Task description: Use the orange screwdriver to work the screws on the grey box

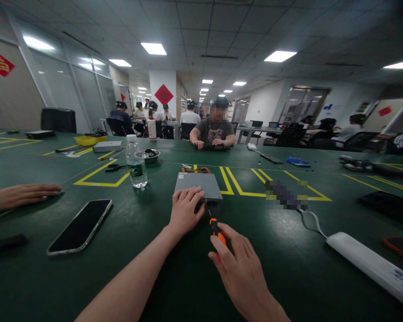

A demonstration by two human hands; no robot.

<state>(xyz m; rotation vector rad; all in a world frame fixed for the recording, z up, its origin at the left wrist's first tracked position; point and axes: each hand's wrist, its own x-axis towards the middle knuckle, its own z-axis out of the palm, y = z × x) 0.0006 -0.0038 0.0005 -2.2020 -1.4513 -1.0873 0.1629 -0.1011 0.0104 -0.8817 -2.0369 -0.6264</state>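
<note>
A grey metal box (198,185) with coloured wires at its far end lies on the green table (154,277) in front of me. My left hand (185,211) rests on its near left corner, fingers curled over the top edge. My right hand (243,264) is closed round an orange-and-black screwdriver (216,228), whose tip points at the box's near face.
A phone (81,226) lies at the left, a water bottle (136,163) behind it. Another person's hand (22,195) rests at the far left. A white power strip (372,266) with its cable lies at the right. A person (215,129) sits across the table.
</note>
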